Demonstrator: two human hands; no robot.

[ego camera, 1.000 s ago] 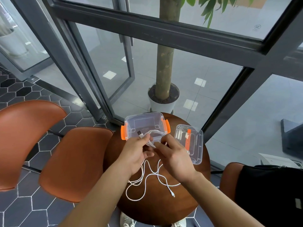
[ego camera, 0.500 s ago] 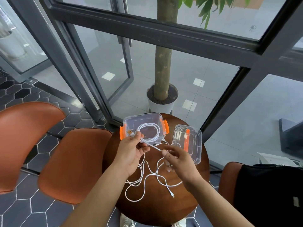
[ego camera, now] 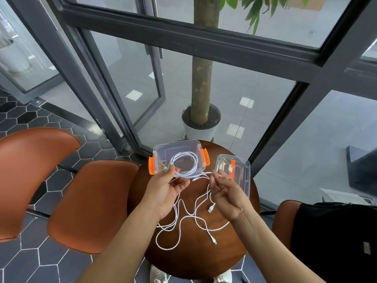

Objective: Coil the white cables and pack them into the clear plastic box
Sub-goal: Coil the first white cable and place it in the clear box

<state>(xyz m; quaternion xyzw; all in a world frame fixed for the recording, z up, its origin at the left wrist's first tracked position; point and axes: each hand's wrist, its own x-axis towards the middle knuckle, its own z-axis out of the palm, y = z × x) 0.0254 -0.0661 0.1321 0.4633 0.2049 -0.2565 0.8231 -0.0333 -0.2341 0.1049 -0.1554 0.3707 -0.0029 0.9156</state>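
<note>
Your left hand (ego camera: 163,187) pinches the coil (ego camera: 184,163) over the clear plastic box (ego camera: 161,149); your right hand (ego camera: 228,193) pinches its tail (ego camera: 205,173). Slacken either grip and the loops may spring open. Pulling the tail could snag the loose cables (ego camera: 183,219) on the counter (ego camera: 204,260) into a tangle.

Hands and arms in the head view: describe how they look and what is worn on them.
The left hand and right hand are bare: no gloves, and no rings show on the fingers. The left forearm and right forearm are bare too, with no sleeve, watch or band down to the frame's bottom edge.
</note>
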